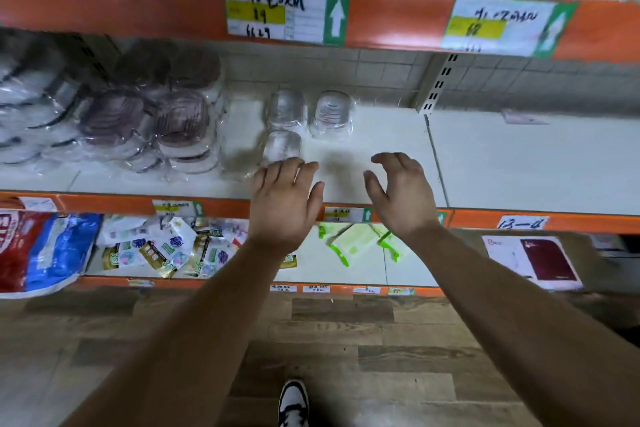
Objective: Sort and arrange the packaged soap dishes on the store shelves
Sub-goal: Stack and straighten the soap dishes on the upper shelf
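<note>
While the left hand [284, 199] and right hand [403, 191] are held spread and empty above the white metal shelf [381, 135], the nearest clear plastic-wrapped soap dish [281, 148] is seen just beyond the left fingertips [306, 166], perhaps touched; blur hides that. It is best clasped by both sides and squared with the clear dish behind it [286, 107].

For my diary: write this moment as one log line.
left hand: empty, near front clear soap dish; right hand: empty, over shelf

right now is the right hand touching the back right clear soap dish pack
Apart. The head view shows bare shelf between the right hand and that soap dish pack; the hand is open, holding nothing.
</note>
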The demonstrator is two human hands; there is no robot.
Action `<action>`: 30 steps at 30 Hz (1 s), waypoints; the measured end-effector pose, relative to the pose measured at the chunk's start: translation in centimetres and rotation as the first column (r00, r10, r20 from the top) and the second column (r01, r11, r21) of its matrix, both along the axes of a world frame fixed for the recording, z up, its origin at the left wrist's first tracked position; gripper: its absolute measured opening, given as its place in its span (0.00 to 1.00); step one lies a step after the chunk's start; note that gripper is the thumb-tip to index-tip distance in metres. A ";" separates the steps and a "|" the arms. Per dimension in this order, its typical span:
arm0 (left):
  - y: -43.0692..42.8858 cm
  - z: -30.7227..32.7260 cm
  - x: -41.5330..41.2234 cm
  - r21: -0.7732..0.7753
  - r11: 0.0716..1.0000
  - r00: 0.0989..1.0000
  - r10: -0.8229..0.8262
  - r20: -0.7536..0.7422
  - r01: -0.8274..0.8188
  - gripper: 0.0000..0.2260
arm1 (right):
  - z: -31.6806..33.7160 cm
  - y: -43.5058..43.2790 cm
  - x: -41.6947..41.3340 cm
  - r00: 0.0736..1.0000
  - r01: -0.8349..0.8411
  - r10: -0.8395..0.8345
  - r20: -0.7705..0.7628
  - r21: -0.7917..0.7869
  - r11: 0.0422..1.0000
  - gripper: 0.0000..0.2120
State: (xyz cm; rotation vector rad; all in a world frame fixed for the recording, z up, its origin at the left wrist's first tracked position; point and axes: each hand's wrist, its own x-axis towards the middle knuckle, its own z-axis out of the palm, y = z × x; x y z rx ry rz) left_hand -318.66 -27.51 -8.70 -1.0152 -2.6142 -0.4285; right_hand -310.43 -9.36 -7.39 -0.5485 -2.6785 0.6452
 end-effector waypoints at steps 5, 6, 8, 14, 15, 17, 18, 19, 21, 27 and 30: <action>0.1 5.5 5.7 0.035 0.999 0.999 -0.027 -0.023 0.028 0.18 | 5.7 -0.6 5.8 0.996 -0.020 0.022 -0.085 0.020 1.000 0.18; 0.0 6.7 6.7 0.053 0.998 0.999 -0.039 -0.017 0.040 0.18 | 7.0 -0.6 6.9 0.994 -0.026 0.028 -0.102 0.023 0.999 0.18; 0.1 9.1 8.5 0.106 0.993 0.999 -0.049 -0.010 0.050 0.18 | 9.5 -0.5 8.7 0.988 -0.045 0.048 -0.150 0.018 0.999 0.19; 1.0 16.0 11.3 0.279 0.957 0.995 -0.057 -0.084 0.078 0.17 | 16.4 1.0 11.9 0.942 -0.095 0.094 -0.323 0.013 0.995 0.19; 1.2 17.1 11.2 0.295 0.952 0.994 -0.058 -0.093 0.083 0.17 | 17.4 1.4 12.1 0.936 -0.086 0.085 -0.342 0.011 0.996 0.19; 1.7 19.2 10.7 0.327 0.940 0.990 -0.058 -0.127 0.097 0.16 | 19.2 2.3 12.2 0.927 -0.061 0.065 -0.369 0.021 0.998 0.18; 2.1 20.2 10.3 0.336 0.936 0.987 -0.054 -0.150 0.102 0.15 | 20.0 2.9 12.1 0.921 -0.050 0.059 -0.384 0.034 0.998 0.16; 2.4 21.2 9.9 0.338 0.936 0.984 -0.044 -0.173 0.101 0.14 | 20.7 3.6 12.0 0.915 -0.044 0.059 -0.399 0.047 0.998 0.15; 3.2 22.8 8.7 0.324 0.942 0.978 -0.023 -0.206 0.091 0.14 | 22.1 4.8 11.5 0.903 -0.039 0.064 -0.426 0.069 0.997 0.12; 7.7 25.6 3.6 0.280 0.956 0.985 -0.045 -0.168 0.091 0.18 | 24.4 9.4 8.1 0.931 0.024 0.026 -0.365 0.130 0.991 0.16; 11.1 26.2 0.9 0.236 0.964 0.991 -0.099 -0.094 0.119 0.20 | 24.7 11.9 5.6 0.964 0.063 -0.034 -0.264 0.102 0.993 0.23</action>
